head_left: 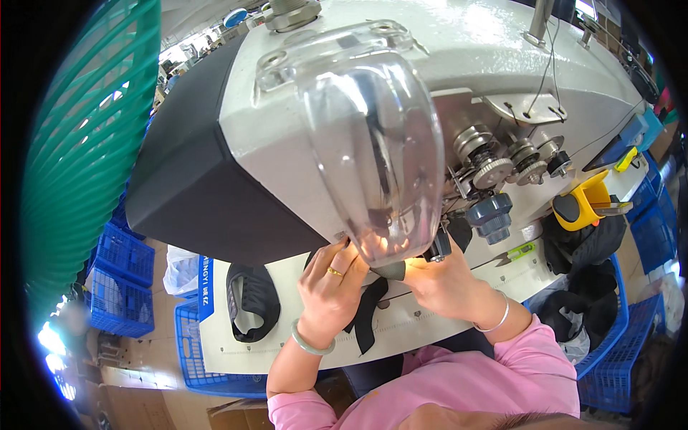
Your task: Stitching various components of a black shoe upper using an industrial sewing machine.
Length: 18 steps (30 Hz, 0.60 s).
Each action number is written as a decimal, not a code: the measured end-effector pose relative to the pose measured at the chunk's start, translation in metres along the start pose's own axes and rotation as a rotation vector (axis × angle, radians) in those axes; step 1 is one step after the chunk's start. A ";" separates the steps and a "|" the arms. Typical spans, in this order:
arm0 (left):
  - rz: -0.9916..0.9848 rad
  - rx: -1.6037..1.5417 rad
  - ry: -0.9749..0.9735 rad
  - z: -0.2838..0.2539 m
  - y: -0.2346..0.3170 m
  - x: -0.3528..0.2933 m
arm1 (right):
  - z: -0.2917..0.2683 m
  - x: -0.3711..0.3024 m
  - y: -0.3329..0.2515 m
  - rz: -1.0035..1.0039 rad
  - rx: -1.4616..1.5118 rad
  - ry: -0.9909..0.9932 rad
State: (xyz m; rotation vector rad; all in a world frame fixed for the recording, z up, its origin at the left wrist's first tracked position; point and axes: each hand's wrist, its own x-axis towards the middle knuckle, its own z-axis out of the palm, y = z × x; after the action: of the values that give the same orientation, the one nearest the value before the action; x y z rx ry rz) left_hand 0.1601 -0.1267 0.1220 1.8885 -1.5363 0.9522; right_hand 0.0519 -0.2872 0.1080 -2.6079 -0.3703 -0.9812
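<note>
Both my hands are at the head of a white sewing machine (269,143), below its clear plastic guard (373,165). My left hand (331,287), with a ring and a pale bangle, has bent fingers closed on a black fabric piece (369,315). A narrow strip of this fabric hangs toward me between the hands. My right hand (441,283), with a thin bracelet, pinches the same fabric on the other side, under the lamp's glow. The guard and machine head partly hide my fingertips and the needle. A curved black fabric piece (269,308) lies left of my left hand.
On the right of the table (287,351) are green thread snips (516,254), a yellow tape dispenser (582,204) and dark fabric. Blue baskets (192,344) stand below; the right one holds black pieces. A green ribbed plastic thing (86,158) rises at left.
</note>
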 end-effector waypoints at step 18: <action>0.004 -0.017 -0.018 0.002 -0.006 0.001 | 0.003 0.000 -0.002 -0.011 -0.053 0.015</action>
State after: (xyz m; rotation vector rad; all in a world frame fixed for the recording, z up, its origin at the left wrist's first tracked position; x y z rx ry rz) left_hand 0.1659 -0.1274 0.1217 1.8876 -1.5548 0.9235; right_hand 0.0530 -0.2843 0.1057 -2.6464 -0.3601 -1.0277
